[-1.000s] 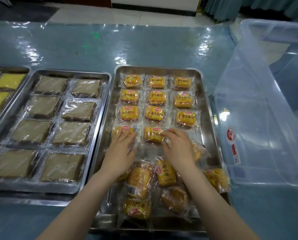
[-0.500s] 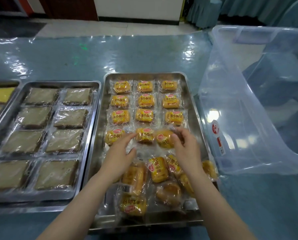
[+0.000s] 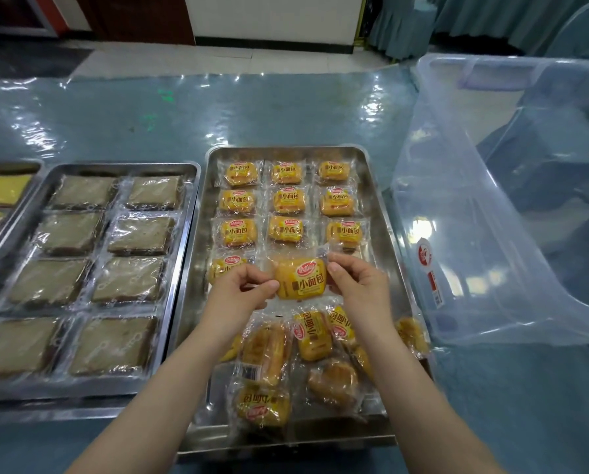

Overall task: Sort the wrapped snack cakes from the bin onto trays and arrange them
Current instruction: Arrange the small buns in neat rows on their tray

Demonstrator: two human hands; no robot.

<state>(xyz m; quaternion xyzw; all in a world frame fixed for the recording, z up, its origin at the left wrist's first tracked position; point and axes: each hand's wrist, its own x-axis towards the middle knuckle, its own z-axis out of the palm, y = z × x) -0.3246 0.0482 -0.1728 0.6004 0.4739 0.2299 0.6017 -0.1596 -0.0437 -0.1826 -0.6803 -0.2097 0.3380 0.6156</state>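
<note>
Background: a table (image 3: pixel 122 124) under a teal cloth and a glossy clear plastic sheet, which throws back patches of white light and one small green gleam (image 3: pixel 165 95). Beyond the table's far edge, a floor of pale tiles (image 3: pixel 218 61). At the rear, a white wall panel (image 3: pixel 272 15) with a black skirting strip (image 3: pixel 272 49); to its left, dark reddish-brown woodwork (image 3: pixel 139 18); to its right, teal curtains (image 3: pixel 457 22) hanging to the floor
</note>
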